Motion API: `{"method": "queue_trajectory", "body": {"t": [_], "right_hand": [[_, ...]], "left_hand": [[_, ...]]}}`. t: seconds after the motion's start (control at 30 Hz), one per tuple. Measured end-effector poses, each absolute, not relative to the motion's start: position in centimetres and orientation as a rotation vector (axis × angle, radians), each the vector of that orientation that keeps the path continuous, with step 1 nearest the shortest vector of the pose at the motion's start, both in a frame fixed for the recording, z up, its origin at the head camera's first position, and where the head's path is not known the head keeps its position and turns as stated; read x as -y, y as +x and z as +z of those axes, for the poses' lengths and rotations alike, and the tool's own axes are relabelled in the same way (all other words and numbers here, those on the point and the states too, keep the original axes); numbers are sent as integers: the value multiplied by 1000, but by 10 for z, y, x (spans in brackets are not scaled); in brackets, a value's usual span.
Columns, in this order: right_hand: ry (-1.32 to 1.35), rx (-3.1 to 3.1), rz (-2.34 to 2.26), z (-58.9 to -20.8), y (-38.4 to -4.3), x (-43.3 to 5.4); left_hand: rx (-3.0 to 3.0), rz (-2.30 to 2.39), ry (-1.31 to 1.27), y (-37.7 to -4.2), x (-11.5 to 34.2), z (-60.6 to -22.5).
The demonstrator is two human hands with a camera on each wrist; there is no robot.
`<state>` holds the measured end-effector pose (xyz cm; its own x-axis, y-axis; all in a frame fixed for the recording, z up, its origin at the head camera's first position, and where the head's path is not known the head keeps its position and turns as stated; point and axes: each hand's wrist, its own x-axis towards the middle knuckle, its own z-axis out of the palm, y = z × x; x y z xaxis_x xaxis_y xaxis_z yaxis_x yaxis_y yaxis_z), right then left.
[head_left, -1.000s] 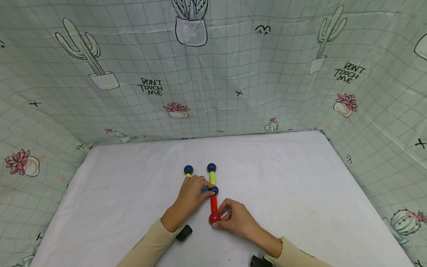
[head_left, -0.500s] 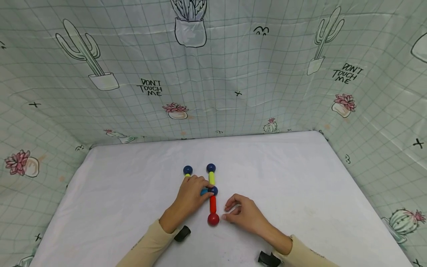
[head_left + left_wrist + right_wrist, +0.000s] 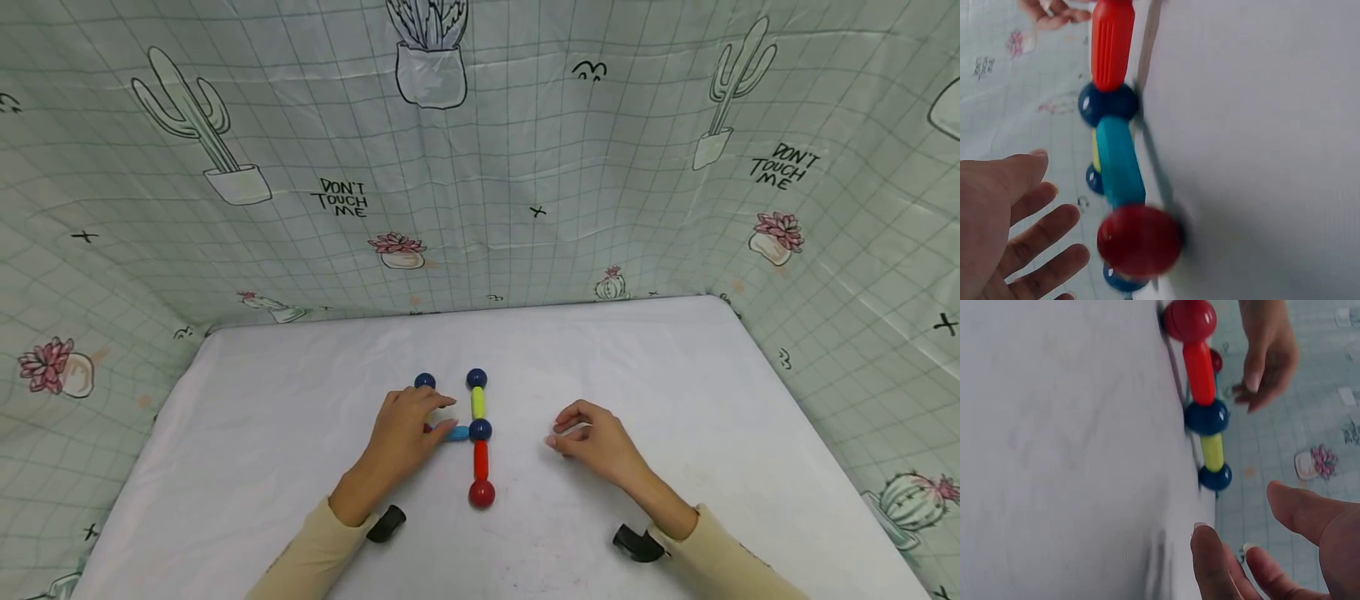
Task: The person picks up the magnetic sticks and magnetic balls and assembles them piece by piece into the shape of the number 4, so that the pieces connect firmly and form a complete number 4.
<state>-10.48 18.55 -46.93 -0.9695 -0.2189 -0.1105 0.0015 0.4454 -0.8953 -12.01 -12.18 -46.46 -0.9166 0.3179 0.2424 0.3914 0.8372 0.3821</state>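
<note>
A structure of balls and rods lies on the white table. Its right line runs from a red ball [image 3: 482,493] at the front through a red rod [image 3: 481,460], a dark blue ball [image 3: 480,430] and a yellow rod [image 3: 478,403] to another blue ball [image 3: 476,378]. Leftward from the middle ball, a light blue rod [image 3: 1119,161] joins a second red ball [image 3: 1140,242], mostly hidden in the head view. My left hand [image 3: 405,425] hovers over that left side, thumb and fingers spread, holding nothing. Off to the right, my right hand [image 3: 598,446] is raised with loosely bent fingers and holds nothing.
White cloth covers the table [image 3: 675,375]. Behind and at both sides hangs a grid-patterned curtain [image 3: 487,167] with cactus drawings. Black wrist straps with cameras [image 3: 639,543] sit below each sleeve. A far-left blue ball [image 3: 425,381] shows beyond my left fingers.
My right hand has let go of the front red ball and moved away rightward. My left hand has released the middle blue ball and shifted left, its fingers spreading. The structure stays put.
</note>
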Motion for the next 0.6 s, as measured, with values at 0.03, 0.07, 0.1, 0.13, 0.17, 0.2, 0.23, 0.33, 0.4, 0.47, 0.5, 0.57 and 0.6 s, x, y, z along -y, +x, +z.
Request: {"method": "queue_trajectory", "body": {"t": [0.03,0.07,0.1,0.13,0.17,0.2,0.23,0.33,0.4,0.47,0.5,0.57,0.6], "right_hand": [[-185,-2503,-1535,-469,-107,-189],[-180,-2517,-1527,-468,-110,-193],[-177,-2535,-1516,-468,-112,-197],[-174,-2557,-1501,-468,-114,-201],[-170,-2577,-1488,-468,-116,-204],[-171,-2601,-1472,-467,-118,-208],[-172,-2625,-1454,-466,-120,-211],[-179,-2683,-1415,-465,-126,-221],[-185,-2723,-1388,-464,-129,-227],[-179,-2762,-1360,-464,-133,-234],[-173,-2784,-1343,-463,-135,-237],[-165,-2831,-1307,-463,-138,-243],[-162,-2851,-1291,-462,-140,-247]], "left_hand": [[2839,-644,-533,-121,127,-463],[2834,-653,-514,-122,133,-462],[2834,-657,-493,-124,139,-460],[2837,-658,-471,-125,145,-458],[2840,-658,-447,-126,151,-457],[2842,-660,-425,-127,157,-456],[2843,-667,-403,-128,164,-455],[2838,-667,-352,-130,181,-452],[2826,-671,-330,-131,192,-450],[2818,-673,-314,-132,203,-448],[2814,-678,-308,-132,208,-448],[2802,-690,-301,-133,218,-446],[2800,-691,-297,-134,223,-445]]}}
